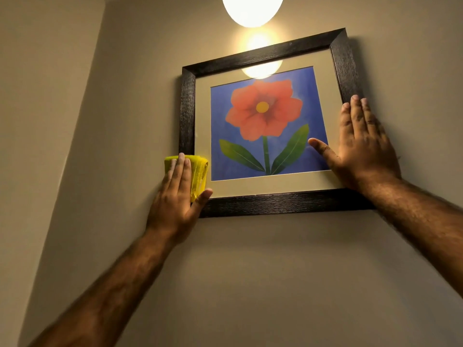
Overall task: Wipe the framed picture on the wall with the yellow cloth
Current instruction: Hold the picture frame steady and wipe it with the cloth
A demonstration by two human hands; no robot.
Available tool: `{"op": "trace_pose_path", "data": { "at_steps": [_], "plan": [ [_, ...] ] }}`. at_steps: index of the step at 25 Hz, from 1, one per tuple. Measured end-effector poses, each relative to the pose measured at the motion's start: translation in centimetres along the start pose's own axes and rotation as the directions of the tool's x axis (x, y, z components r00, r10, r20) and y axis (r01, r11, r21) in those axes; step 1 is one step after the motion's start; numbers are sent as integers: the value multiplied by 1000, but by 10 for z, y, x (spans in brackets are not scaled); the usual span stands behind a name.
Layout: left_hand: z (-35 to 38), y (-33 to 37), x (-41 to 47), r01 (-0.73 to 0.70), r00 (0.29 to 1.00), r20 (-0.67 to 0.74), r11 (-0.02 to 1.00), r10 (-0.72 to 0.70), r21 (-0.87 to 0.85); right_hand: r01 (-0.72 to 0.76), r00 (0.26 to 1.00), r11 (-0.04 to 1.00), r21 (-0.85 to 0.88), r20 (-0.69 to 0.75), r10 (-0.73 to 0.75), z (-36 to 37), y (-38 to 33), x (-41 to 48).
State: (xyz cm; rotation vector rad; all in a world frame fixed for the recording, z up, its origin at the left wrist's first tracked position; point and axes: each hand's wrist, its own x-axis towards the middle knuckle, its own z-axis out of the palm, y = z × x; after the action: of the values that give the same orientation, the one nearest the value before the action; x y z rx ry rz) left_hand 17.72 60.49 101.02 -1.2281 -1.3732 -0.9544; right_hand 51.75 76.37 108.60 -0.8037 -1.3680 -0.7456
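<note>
A framed picture [265, 71] hangs tilted on the beige wall: dark wooden frame, cream mat, red flower on blue. My left hand [179, 196] presses a folded yellow cloth [199, 171] against the frame's lower left corner, fingers flat over the cloth and thumb on the bottom edge. My right hand [363, 144] lies flat and spread on the frame's right side, with the thumb on the glass and the fingers reaching over the right frame bar. It holds nothing.
A lit globe lamp [253, 8] hangs just above the picture and glares off the glass near the top. The wall corner [100, 71] runs down the left. Bare wall lies below the frame.
</note>
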Motion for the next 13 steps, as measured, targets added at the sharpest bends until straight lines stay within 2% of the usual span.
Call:
{"op": "trace_pose_path", "data": {
  "at_steps": [7, 10, 13],
  "plan": [
    [-23, 1, 152, 110, 994, 4, 994, -110, -16, 11, 1000, 1000, -8, -17, -11, 0, 0, -1],
    [-19, 3, 142, 99, 995, -21, 995, -99, -9, 18, 1000, 1000, -11, -19, -18, 0, 0, 0],
    [-7, 5, 88, 71, 996, -52, 997, -71, -4, 16, 1000, 1000, -12, -20, -16, 1, 1, 0]
  ]
}}
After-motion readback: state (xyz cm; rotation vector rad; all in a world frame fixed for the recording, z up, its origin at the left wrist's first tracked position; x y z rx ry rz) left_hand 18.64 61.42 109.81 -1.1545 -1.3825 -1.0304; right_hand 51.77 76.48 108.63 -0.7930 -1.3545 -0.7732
